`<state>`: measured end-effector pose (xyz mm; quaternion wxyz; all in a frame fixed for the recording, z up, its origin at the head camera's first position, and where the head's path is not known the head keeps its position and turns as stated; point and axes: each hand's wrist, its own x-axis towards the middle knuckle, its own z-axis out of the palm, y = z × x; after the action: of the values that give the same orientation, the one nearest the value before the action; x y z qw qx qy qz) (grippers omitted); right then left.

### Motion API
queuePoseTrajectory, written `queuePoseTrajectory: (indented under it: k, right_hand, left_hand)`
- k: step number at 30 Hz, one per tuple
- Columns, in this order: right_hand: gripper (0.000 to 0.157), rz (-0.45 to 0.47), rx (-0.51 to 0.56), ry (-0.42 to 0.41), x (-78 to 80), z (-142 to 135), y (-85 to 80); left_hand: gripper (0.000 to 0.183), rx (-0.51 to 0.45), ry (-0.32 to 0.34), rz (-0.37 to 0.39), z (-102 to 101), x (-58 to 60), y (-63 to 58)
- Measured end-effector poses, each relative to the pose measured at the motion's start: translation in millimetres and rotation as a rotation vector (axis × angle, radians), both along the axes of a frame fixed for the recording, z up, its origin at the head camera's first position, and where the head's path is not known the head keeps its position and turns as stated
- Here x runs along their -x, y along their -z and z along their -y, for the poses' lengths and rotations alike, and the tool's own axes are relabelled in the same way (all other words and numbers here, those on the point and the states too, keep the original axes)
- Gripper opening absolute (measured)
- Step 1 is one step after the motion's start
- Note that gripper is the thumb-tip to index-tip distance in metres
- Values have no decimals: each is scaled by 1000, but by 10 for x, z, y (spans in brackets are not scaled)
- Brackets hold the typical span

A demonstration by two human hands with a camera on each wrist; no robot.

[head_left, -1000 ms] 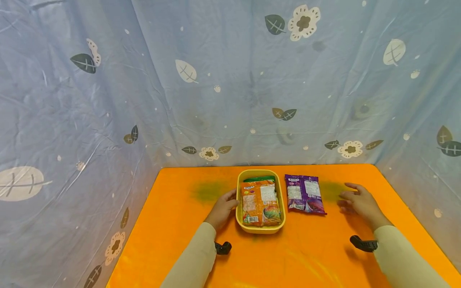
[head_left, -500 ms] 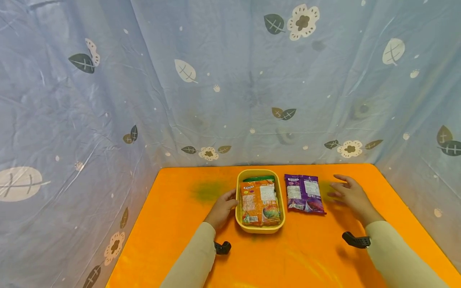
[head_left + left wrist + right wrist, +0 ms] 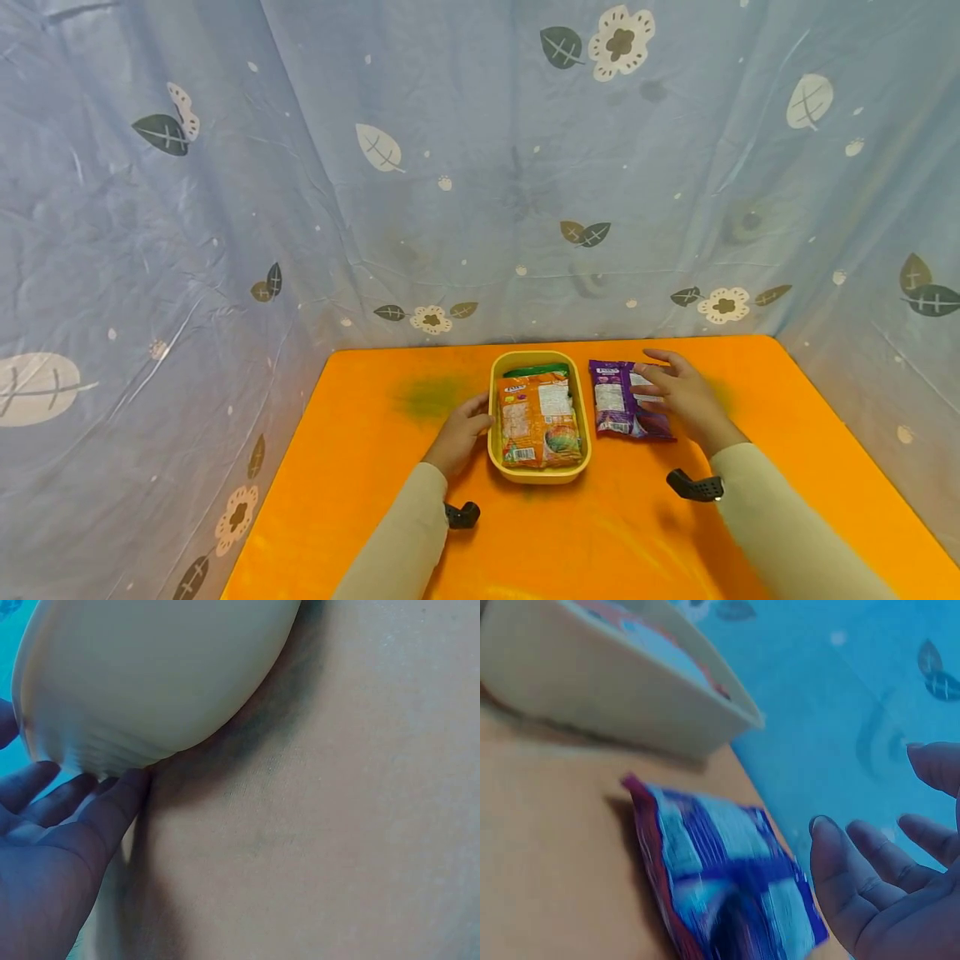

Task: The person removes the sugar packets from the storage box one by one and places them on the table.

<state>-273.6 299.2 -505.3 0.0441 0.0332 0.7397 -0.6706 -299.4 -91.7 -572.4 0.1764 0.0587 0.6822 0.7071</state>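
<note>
A yellow plastic tub (image 3: 497, 467) stands on the orange table, with an orange snack packet (image 3: 536, 425) lying on top of a green packet (image 3: 542, 369) inside it. Against the tub's left side rests my left hand (image 3: 457, 440); in the left wrist view its fingertips touch the outer wall (image 3: 157, 682) low down. Just right of the tub lies a purple packet (image 3: 613, 400) with white label panels. My right hand (image 3: 686, 400) hovers over the packet's right part, fingers spread and holding nothing, and covers some of it in the head view.
The orange table cover (image 3: 375, 533) bears a dark green stain (image 3: 431, 396) left of the tub. Blue curtain-like sheets (image 3: 465, 167) with leaf and flower prints enclose the table at the back and both sides. Each wrist wears a black camera mount (image 3: 462, 515).
My right hand has moved left from beside the purple packet to above it. The left hand stays at the tub's side, and the tub and packets keep their places.
</note>
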Motion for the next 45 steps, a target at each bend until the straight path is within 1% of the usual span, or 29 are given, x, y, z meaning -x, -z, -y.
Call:
queuePoseTrajectory:
  k: [6,11,17,21,27,34,38,43,45]
  right_hand:
    - [79,-12,-3,-33,-7,234,-77]
    - [76,-21,16,-64,-26,421,-140]
    - [73,-2,24,-114,-54,587,-121]
    - [70,8,24,-159,-62,685,-109]
    - [73,31,46,-209,-78,814,-101]
    - [72,46,63,-246,-132,914,-134]
    - [72,53,38,-276,-144,992,-157]
    - [73,85,-21,-284,-130,1133,-165]
    - [73,92,-35,-275,-118,1197,-164]
  left_hand:
    - [64,-11,7,1,-6,-9,8]
    - [63,-15,9,-29,-5,-2,23]
    - [62,-31,3,-33,-17,10,36]
    - [63,-23,1,-37,-18,15,37]
    - [63,-12,8,-41,-19,5,23]
    - [63,-20,-2,-29,-27,12,29]
    - [63,-21,-13,-20,-27,3,17]
    - [63,-24,-16,-13,-34,-15,-1]
    - [64,-26,-14,-14,-35,-14,-5]
